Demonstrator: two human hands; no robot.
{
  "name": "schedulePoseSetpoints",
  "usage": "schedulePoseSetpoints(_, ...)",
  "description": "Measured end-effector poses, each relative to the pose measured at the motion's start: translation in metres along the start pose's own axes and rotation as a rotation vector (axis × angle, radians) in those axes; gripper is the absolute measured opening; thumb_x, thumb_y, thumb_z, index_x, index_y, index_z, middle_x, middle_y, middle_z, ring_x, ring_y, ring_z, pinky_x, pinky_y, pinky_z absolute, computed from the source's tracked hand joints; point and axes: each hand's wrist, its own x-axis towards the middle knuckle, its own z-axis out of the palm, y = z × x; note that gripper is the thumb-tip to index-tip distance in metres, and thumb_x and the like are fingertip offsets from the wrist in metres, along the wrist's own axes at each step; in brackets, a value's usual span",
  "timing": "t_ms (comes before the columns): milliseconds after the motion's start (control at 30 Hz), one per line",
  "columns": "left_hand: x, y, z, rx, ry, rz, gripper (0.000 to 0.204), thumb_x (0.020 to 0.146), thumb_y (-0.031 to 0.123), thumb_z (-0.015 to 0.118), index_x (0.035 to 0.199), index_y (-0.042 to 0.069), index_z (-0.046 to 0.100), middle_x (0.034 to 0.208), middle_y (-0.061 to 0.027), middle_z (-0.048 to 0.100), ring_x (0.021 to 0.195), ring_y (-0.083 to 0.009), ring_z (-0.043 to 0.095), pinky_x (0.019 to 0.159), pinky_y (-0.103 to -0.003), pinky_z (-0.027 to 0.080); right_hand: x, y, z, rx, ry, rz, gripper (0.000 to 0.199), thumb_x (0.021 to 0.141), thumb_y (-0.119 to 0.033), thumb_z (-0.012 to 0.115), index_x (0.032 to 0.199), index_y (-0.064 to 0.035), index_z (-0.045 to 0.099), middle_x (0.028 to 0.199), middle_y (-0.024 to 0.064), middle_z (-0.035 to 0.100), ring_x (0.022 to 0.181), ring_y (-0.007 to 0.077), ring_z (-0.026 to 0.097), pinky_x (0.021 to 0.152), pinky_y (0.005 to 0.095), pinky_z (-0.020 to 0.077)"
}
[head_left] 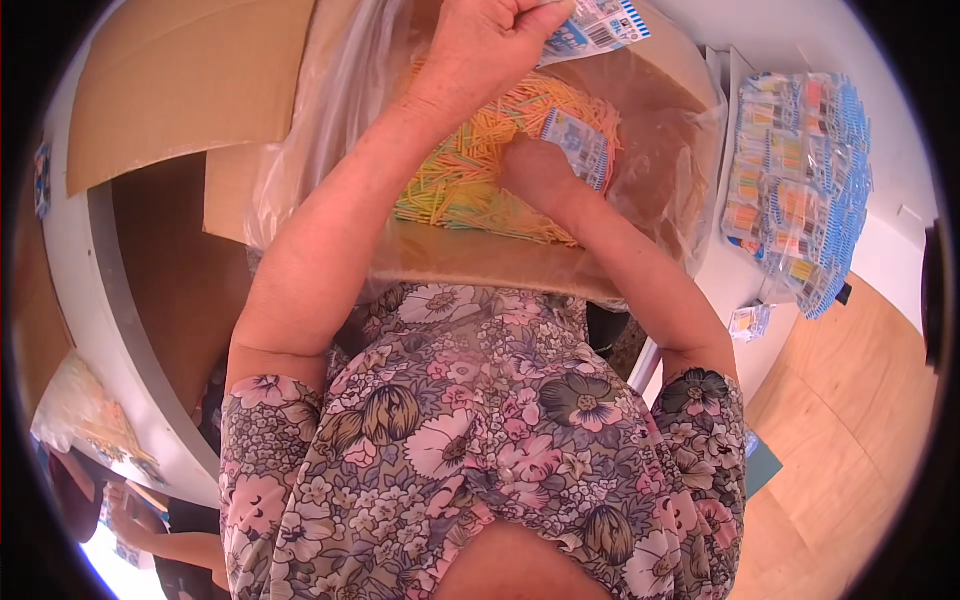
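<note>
A cardboard box lined with clear plastic stands in front of me, holding a heap of thin sticks in yellow, orange, pink and green. Above its far side my left hand pinches a blue-and-white printed plastic packet by its edge. Down in the heap is my right hand, its fingers curled closed against the sticks; what they grip is hidden. Just beyond that hand, partly touching it, another printed packet lies on the sticks.
Many filled packets are stacked on a white surface to the right, with a single packet nearer me. A cardboard flap spreads at left. Another person's arm shows at lower left, near a plastic bag.
</note>
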Motion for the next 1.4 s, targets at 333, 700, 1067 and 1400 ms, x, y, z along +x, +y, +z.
schedulePoseSetpoints(333, 0.002, 0.006, -0.007, -0.096, 0.008, -0.087, 0.017, 0.090, 0.010, 0.055, 0.089, -0.005, 0.063, 0.069, 0.0049, 0.055, 0.067, -0.0021, 0.046, 0.057, -0.021, 0.040, 0.015, -0.007, -0.019, 0.008, -0.166, 0.123, 0.033, 0.082, -0.026, 0.056, 0.098, 0.0023, 0.064, 0.101, 0.0201, 0.063, 0.093, 0.0301, 0.063, 0.075, 0.0371, 0.0516)
schedulePoseSetpoints(700, 0.005, -0.003, -0.007, -0.219, -0.005, -0.097, 0.019, 0.092, 0.011, 0.053, 0.098, -0.004, 0.064, 0.081, 0.0016, 0.063, 0.073, -0.0040, 0.053, 0.066, -0.020, 0.044, 0.060, -0.011, -0.015, 0.212, -0.007, 0.256, 0.031, 0.083, -0.025, 0.051, 0.099, -0.0028, 0.067, 0.103, 0.0170, 0.065, 0.096, 0.0300, 0.063, 0.081, 0.0392, 0.0492)
schedulePoseSetpoints(1067, 0.003, 0.007, -0.012, -0.301, 0.001, -0.157, 0.020, 0.093, 0.013, 0.052, 0.100, -0.003, 0.063, 0.084, 0.0015, 0.064, 0.076, -0.0043, 0.055, 0.068, -0.021, 0.045, 0.055, -0.006, -0.005, -0.042, 0.212, 0.261, 0.035, 0.081, -0.026, 0.054, 0.106, -0.0006, 0.059, 0.106, 0.0147, 0.060, 0.101, 0.0289, 0.057, 0.078, 0.0415, 0.0484)
schedulePoseSetpoints(1400, 0.007, -0.002, -0.010, -0.289, 0.007, -0.147, 0.020, 0.093, 0.011, 0.052, 0.103, -0.002, 0.063, 0.088, -0.0002, 0.065, 0.077, -0.0051, 0.056, 0.069, -0.021, 0.046, 0.079, 0.014, 0.015, -0.438, 0.464, 0.060, 0.029, 0.083, -0.017, 0.049, 0.108, -0.0057, 0.057, 0.106, 0.0069, 0.057, 0.105, 0.0233, 0.048, 0.085, 0.0450, 0.0360)
